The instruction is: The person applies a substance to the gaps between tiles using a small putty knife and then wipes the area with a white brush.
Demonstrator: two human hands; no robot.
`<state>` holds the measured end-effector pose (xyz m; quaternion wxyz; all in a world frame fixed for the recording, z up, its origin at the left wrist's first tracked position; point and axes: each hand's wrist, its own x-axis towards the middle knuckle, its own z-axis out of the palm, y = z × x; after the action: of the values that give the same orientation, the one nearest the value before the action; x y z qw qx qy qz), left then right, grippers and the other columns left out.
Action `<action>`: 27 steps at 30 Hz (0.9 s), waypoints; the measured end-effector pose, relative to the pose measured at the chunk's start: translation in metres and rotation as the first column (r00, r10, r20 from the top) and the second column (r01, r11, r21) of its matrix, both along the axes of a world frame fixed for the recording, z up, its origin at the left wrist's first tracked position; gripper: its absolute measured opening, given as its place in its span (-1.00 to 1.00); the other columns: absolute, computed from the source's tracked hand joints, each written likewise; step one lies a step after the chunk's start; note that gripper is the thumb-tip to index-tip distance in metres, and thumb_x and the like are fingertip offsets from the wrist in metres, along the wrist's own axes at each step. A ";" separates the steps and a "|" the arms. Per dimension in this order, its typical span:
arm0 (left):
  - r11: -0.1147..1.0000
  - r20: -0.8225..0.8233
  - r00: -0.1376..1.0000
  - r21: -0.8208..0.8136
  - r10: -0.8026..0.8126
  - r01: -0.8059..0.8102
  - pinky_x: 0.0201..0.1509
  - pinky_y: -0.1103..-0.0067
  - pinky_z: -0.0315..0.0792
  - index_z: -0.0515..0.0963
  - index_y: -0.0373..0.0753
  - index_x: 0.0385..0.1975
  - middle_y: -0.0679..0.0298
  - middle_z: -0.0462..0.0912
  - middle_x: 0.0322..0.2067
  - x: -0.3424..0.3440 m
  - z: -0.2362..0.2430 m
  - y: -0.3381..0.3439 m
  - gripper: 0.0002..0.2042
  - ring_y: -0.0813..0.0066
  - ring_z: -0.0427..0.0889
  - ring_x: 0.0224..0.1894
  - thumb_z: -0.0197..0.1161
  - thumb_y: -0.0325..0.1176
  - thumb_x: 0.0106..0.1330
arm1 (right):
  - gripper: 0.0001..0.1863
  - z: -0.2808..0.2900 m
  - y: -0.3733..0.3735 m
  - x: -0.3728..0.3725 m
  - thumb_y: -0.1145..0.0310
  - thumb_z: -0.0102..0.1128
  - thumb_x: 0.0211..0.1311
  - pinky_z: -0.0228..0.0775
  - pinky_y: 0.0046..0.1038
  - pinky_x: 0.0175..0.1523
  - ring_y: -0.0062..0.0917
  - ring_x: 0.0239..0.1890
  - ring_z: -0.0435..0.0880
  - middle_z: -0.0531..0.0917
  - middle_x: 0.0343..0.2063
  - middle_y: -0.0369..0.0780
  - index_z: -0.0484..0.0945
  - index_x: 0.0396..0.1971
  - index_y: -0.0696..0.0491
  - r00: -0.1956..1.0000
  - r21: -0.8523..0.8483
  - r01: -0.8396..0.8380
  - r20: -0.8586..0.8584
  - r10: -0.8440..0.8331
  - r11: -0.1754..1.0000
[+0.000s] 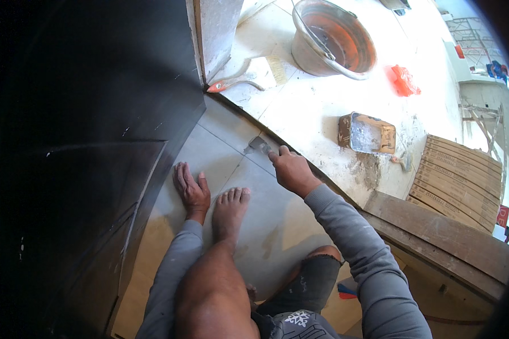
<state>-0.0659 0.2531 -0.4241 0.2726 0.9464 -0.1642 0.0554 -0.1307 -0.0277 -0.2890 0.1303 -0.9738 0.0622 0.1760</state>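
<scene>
My right hand is closed around the handle of a putty knife; most of the handle is hidden in the fist. The knife's blade meets the tiled floor beside a dark strip along the doorway edge. A grey smear lies on the tile joint just at the blade's left. My left hand rests flat on the tiles with fingers stretched out, close to the dark door panel. Between the two hands is my bare foot.
Beyond the strip stand a dirty bucket and a rectangular tub with whitish residue. A wide brush lies by the door frame, a smaller brush near the tub. Stacked cardboard boxes and a red plastic bag sit to the right.
</scene>
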 end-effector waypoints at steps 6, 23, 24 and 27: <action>1.000 -0.009 1.000 0.022 -0.002 0.003 0.42 0.08 0.11 0.24 -0.40 0.27 -0.08 0.29 0.27 0.000 0.005 0.000 -0.48 -0.12 0.21 0.36 0.12 -0.23 0.41 | -0.64 0.007 -0.003 0.002 0.59 0.08 0.09 0.57 -0.20 -0.21 -0.14 -0.26 0.67 0.53 -0.26 0.00 0.53 -0.05 0.15 1.000 0.016 0.015 0.010 -0.015 1.000; 0.999 -0.007 1.000 0.030 -0.018 0.018 0.43 0.12 0.08 0.20 -0.44 0.29 -0.10 0.25 0.29 0.001 0.001 -0.002 -0.45 -0.11 0.17 0.38 0.07 -0.20 0.42 | -0.74 0.003 -0.011 0.010 0.57 0.03 0.14 0.54 -0.11 -0.21 -0.06 -0.31 0.67 0.54 -0.29 0.05 0.54 -0.15 0.19 1.000 0.013 0.013 -0.021 -0.012 1.000; 0.999 -0.011 1.000 0.034 -0.018 0.019 0.43 0.12 0.08 0.20 -0.43 0.29 -0.10 0.25 0.29 0.001 0.002 -0.001 -0.45 -0.11 0.17 0.38 0.07 -0.20 0.42 | -0.76 0.004 -0.010 0.007 0.57 0.04 0.13 0.54 -0.12 -0.22 -0.06 -0.32 0.67 0.55 -0.30 0.05 0.54 -0.18 0.20 0.999 0.006 0.009 -0.045 -0.009 1.000; 0.999 -0.026 1.000 0.040 -0.011 0.012 0.43 0.12 0.08 0.21 -0.42 0.29 -0.10 0.25 0.29 0.000 0.003 0.000 -0.45 -0.12 0.17 0.38 0.07 -0.21 0.43 | -0.83 0.014 -0.006 0.011 0.58 0.05 0.08 0.55 -0.13 -0.24 -0.06 -0.36 0.67 0.56 -0.33 0.05 0.55 -0.29 0.19 0.997 0.001 -0.005 -0.074 0.006 1.000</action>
<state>-0.0657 0.2533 -0.4214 0.2560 0.9513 -0.1672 0.0383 -0.1199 -0.0334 -0.2749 0.1279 -0.9666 0.0642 0.2124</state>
